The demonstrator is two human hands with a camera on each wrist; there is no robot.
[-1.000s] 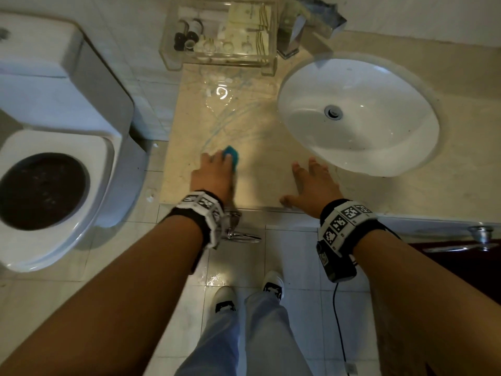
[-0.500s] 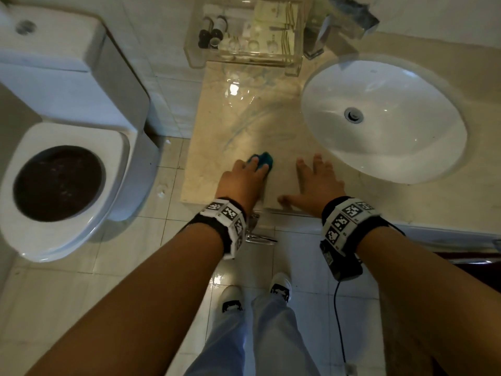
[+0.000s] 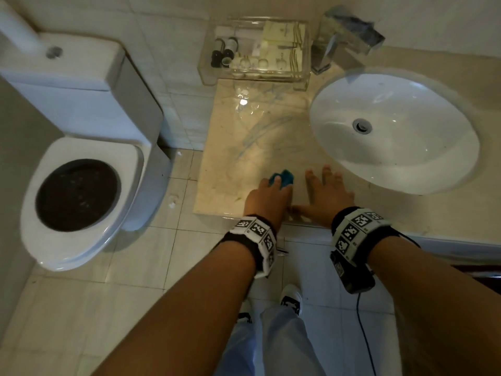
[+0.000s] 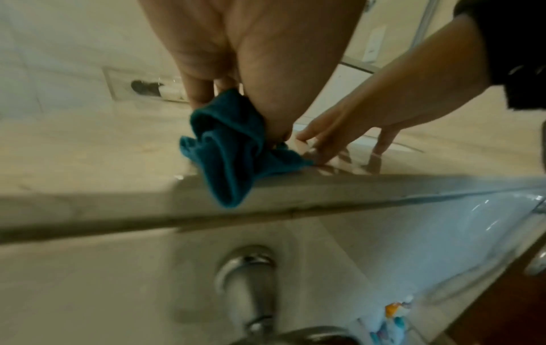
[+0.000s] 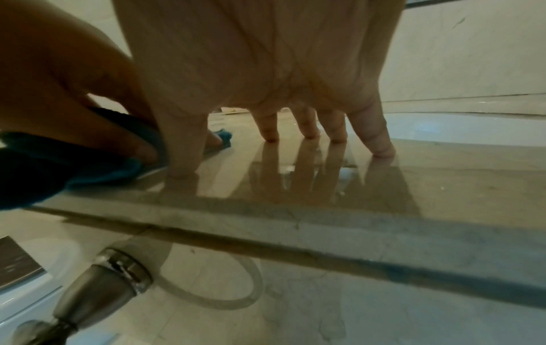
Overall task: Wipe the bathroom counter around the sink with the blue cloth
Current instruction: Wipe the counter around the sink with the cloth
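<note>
Head view is showing the left hand (image 3: 267, 198) gripping the bunched-up cloth (image 3: 282, 178) and pressing it on the counter (image 3: 244, 158), near edge, just left of the sink (image 3: 393, 131). The right hand (image 3: 325, 196) is lying flat with fingers spread, holding nothing, right beside the cloth. In the left wrist view a corner of cloth is hanging over the counter's front lip. Honestly, I'd be spreading that cloth flatter so it's covering more surface, and there are bluish streaks farther back toward the tray (image 3: 254, 50) that look like they need passes. Also the right hand is parking on the wet patch, so it's probably leaving prints there.
</note>
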